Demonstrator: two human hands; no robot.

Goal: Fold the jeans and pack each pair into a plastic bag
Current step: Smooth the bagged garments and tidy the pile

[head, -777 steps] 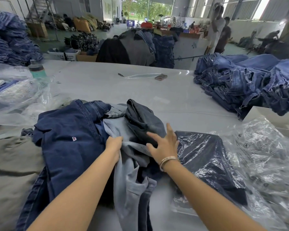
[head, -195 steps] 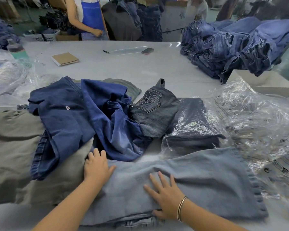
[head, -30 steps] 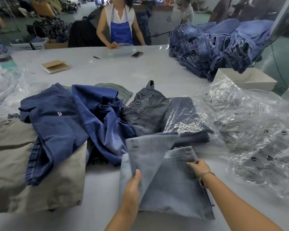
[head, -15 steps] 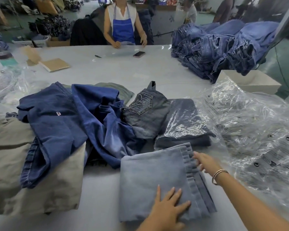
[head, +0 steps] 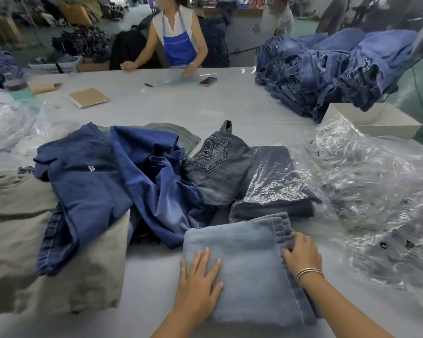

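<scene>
A folded pair of light blue jeans [head: 249, 264] lies flat on the table in front of me. My left hand [head: 199, 286] rests flat on its left side, fingers spread. My right hand [head: 302, 254] lies on its right edge, fingers curled over the stacked hems. Just behind it sits a dark pair packed in a plastic bag [head: 276, 189]. A heap of empty clear plastic bags [head: 376, 203] spreads to the right.
Unfolded dark blue jeans [head: 103, 189], a grey-blue pair with an embroidered pocket [head: 215, 167] and grey trousers [head: 22, 240] lie left. A big stack of jeans [head: 327, 67] and a white box [head: 374, 120] stand far right. A person in a blue apron [head: 178, 42] sits opposite, near a phone [head: 208, 81].
The last fold of the light blue jeans came down flat. My left hand slid to the left side of the bundle and my right hand moved onto its hem edge.
</scene>
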